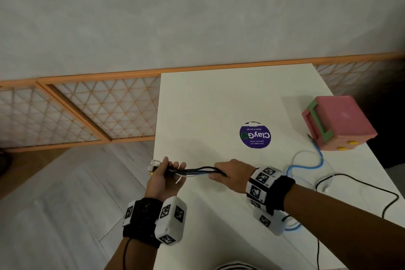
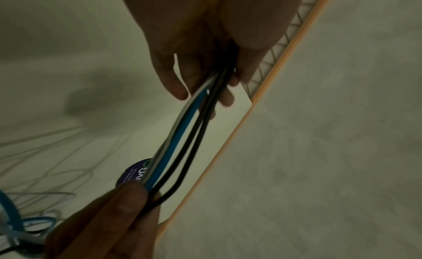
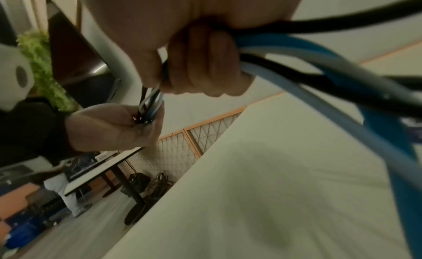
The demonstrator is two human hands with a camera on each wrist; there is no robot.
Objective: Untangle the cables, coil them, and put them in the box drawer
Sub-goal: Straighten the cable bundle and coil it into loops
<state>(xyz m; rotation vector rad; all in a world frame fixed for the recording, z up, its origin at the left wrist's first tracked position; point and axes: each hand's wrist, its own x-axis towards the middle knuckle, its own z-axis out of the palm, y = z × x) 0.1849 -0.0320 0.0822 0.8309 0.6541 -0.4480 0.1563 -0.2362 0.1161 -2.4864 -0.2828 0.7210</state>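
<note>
A bundle of cables (image 1: 197, 171), black, blue and white, is stretched between my two hands above the left edge of the white table (image 1: 208, 98). My left hand (image 1: 166, 171) grips the end with the plugs (image 1: 153, 165) sticking out past the table edge. My right hand (image 1: 228, 174) is curled round the same bundle (image 2: 180, 140) a short way to the right. Behind it the cables (image 3: 342, 73) trail loose: a blue cable (image 1: 306, 164) loops toward the pink box drawer (image 1: 337, 120), a black cable (image 1: 368, 188) runs to the front right.
The pink box with a green handle (image 1: 317, 120) and yellow knobs stands closed at the table's right edge. A round purple sticker (image 1: 255, 135) lies mid-table. An orange lattice panel (image 1: 87, 112) lines the wall beyond; another table (image 3: 95, 170) stands farther off.
</note>
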